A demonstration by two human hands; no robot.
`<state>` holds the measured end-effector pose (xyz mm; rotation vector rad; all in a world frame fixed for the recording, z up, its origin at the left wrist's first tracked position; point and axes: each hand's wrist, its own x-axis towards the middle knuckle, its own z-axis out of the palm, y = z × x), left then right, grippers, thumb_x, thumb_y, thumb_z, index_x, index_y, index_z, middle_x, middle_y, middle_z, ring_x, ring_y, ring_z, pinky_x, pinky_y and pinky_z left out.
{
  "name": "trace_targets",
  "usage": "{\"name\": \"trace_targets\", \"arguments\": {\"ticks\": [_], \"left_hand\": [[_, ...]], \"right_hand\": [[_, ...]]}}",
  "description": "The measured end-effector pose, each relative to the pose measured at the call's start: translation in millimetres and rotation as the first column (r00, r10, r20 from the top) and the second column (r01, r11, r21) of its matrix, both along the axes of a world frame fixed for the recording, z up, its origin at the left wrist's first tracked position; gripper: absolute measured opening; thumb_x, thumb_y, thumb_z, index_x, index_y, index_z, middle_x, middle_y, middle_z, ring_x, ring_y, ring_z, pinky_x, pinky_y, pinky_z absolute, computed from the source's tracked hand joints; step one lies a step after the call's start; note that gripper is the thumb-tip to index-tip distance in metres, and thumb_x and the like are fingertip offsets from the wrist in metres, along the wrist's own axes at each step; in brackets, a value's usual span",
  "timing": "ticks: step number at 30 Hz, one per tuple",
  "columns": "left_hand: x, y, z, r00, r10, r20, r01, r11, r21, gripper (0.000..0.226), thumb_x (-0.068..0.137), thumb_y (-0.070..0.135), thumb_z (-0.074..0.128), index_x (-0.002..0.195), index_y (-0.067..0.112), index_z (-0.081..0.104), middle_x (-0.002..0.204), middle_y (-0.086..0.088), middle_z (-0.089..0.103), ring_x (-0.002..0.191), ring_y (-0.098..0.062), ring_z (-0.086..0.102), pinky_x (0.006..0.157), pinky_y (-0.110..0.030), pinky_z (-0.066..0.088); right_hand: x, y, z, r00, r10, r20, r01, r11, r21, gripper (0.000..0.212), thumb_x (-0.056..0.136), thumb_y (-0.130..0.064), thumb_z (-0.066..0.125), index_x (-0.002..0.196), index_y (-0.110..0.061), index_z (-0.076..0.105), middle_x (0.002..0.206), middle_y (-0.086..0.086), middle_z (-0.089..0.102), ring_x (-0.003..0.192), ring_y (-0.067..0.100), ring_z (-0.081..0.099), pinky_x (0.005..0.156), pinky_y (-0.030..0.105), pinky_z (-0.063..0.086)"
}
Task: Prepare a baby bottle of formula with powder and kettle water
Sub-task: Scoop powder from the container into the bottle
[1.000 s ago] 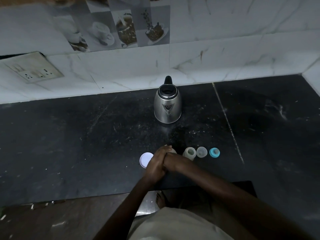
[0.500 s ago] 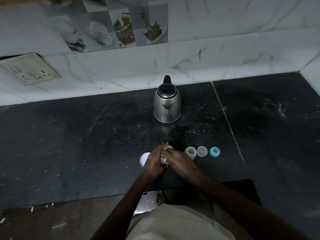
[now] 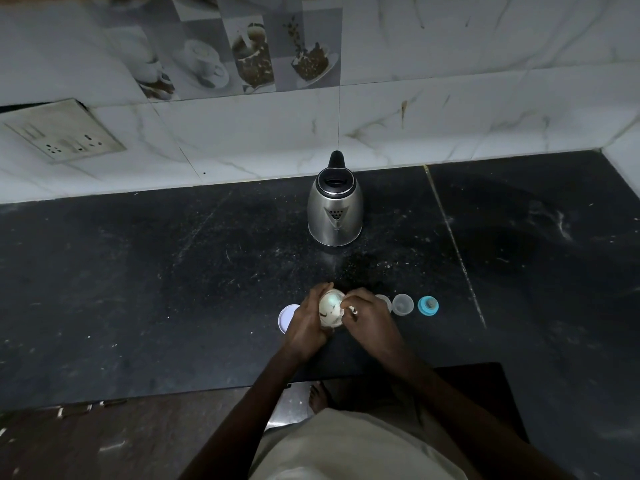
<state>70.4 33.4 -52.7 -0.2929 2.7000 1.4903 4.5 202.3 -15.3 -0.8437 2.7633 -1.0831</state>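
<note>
Formula tin (image 3: 330,311), print too blurred to read, is over the black counter (image 3: 138,289) at 6 o'clock from the kettle (image 3: 335,211). The left hand (image 3: 306,323) curls round its 9 o'clock side. The right hand (image 3: 367,317) pinches a pale tab (image 3: 351,309) at 3 o'clock.

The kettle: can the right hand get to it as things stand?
Probably yes: nothing stands between the right hand and the kettle, though its handle faces the wall and the hand pinches a white piece at the powder container.

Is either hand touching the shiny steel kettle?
No: the kettle stands apart at the back; left hand and right hand are both at the cream round tin.
</note>
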Motion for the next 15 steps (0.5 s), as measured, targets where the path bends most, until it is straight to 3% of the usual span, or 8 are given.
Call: {"name": "trace_targets", "arguments": {"ticks": [3,6,9,10,12,13,15], "left_hand": [[-1,3,0,0.999,-0.031,-0.022,0.03,0.998,-0.05,0.089,0.079,0.014,0.083,0.156,0.021,0.039,0.151,0.004,0.053,0.131,-0.012,0.058,0.106,-0.029,0.05],[-1,6,1,0.998,-0.049,-0.025,0.048,0.997,-0.067,0.088,0.081,0.015,0.081,0.157,0.017,0.038,0.154,0.001,0.052,0.137,-0.014,0.055,0.112,-0.03,0.046],[0,7,2,0.997,-0.061,-0.038,0.058,0.995,-0.082,0.09,0.08,0.005,0.079,0.159,0.012,0.037,0.157,-0.001,0.049,0.143,-0.015,0.05,0.118,-0.03,0.041],[0,6,2,0.997,-0.063,-0.042,0.059,0.995,-0.082,0.09,0.08,0.002,0.078,0.159,0.012,0.036,0.158,-0.002,0.048,0.144,-0.015,0.048,0.12,-0.03,0.039],[-1,6,3,0.997,-0.063,-0.05,0.059,0.995,-0.085,0.09,0.079,-0.001,0.076,0.159,0.011,0.036,0.159,-0.002,0.047,0.147,-0.015,0.046,0.121,-0.032,0.038],[-2,6,2,0.996,-0.067,-0.051,0.062,0.994,-0.088,0.09,0.078,-0.002,0.075,0.159,0.01,0.037,0.16,-0.002,0.047,0.147,-0.016,0.046,0.122,-0.033,0.038],[-3,7,1,0.996,-0.067,-0.054,0.062,0.994,-0.09,0.089,0.077,-0.005,0.072,0.159,0.009,0.038,0.16,-0.004,0.047,0.148,-0.018,0.045,0.123,-0.035,0.037]], "right_hand": [[5,-3,0,0.988,0.122,-0.095,-0.101,0.974,0.202,0.023,0.061,0.004,0.084,0.079,-0.009,0.078,0.095,0.003,0.07,0.075,0.013,0.07,0.063,0.02,0.053],[8,-10,-6,0.983,0.173,-0.066,-0.148,0.949,0.278,0.029,0.052,0.005,0.088,0.075,-0.008,0.078,0.09,0.006,0.07,0.069,0.015,0.072,0.057,0.019,0.052],[10,-18,-17,0.944,0.316,-0.09,-0.244,0.858,0.451,0.019,0.058,-0.016,0.091,0.075,-0.012,0.082,0.077,0.001,0.074,0.081,0.014,0.073,0.071,0.019,0.055],[9,-19,-20,0.932,0.352,-0.089,-0.26,0.818,0.514,0.019,0.066,-0.022,0.087,0.082,-0.012,0.083,0.08,0.0,0.076,0.089,0.014,0.073,0.079,0.02,0.054],[7,-23,-21,0.958,0.283,-0.041,-0.213,0.801,0.559,0.028,0.083,-0.013,0.073,0.11,-0.004,0.076,0.104,0.009,0.074,0.097,0.018,0.072,0.085,0.024,0.057],[5,-25,-21,0.975,0.223,-0.018,-0.18,0.83,0.528,0.033,0.08,-0.008,0.075,0.112,-0.004,0.074,0.106,0.011,0.072,0.088,0.018,0.074,0.075,0.025,0.06],[6,-30,-22,0.985,0.167,-0.051,-0.12,0.857,0.501,0.041,0.058,-0.005,0.089,0.097,-0.009,0.077,0.087,0.006,0.071,0.058,0.014,0.07,0.046,0.024,0.053]]}}
